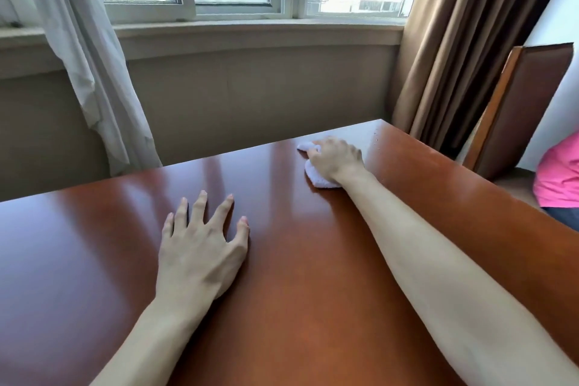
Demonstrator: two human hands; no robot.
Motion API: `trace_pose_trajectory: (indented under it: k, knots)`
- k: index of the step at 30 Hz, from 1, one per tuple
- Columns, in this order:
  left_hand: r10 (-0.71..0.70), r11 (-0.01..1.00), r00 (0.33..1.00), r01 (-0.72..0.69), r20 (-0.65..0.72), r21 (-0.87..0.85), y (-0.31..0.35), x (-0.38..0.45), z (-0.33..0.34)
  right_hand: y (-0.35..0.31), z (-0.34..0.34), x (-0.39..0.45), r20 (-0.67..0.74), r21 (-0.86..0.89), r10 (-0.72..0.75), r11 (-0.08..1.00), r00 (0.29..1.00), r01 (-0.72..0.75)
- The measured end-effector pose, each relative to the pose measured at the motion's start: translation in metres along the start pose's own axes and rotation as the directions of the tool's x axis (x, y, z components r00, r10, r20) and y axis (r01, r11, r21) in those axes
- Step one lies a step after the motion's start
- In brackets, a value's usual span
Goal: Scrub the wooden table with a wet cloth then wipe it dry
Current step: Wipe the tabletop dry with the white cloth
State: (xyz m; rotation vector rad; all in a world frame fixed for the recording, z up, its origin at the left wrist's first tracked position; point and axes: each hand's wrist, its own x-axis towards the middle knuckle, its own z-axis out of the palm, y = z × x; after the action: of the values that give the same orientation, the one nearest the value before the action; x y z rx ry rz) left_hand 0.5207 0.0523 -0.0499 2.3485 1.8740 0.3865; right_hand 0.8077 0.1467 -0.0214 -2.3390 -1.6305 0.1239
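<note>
The glossy reddish-brown wooden table (94, 260) fills the lower part of the head view. My right hand (336, 160) reaches to the table's far edge and grips a small white cloth (316, 178), holding it down on the wood; most of the cloth is hidden under the palm and fingers. My left hand (200, 247) lies flat on the table nearer to me, fingers spread and straight, holding nothing. Small water drops glisten near the far right corner (379, 135).
A wooden chair back (517, 110) stands at the table's right, with a person in a pink top (557, 178) beside it. A brown curtain (463, 41) hangs at the far right, a white curtain (91, 72) at the left, a window sill (250, 31) behind.
</note>
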Motion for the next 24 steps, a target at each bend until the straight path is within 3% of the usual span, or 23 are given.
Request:
trace_pose_trajectory:
  k: [5,18,24]
  knots:
    - [-0.022,1.000,1.000,0.022,0.008,-0.003,0.002,0.004,0.000,-0.002,0.000,0.042,0.010,0.021,0.041,0.999,0.999,-0.041]
    - [-0.008,1.000,0.995,0.009,0.102,-0.010,0.002,-0.002,-0.010,-0.017,-0.028,-0.245,0.035,0.038,-0.287,0.958,0.957,0.286]
    - [0.002,1.000,0.998,-0.002,0.067,-0.007,0.002,-0.001,-0.007,-0.032,-0.019,-0.234,0.006,0.084,-0.330,0.941,0.944,0.328]
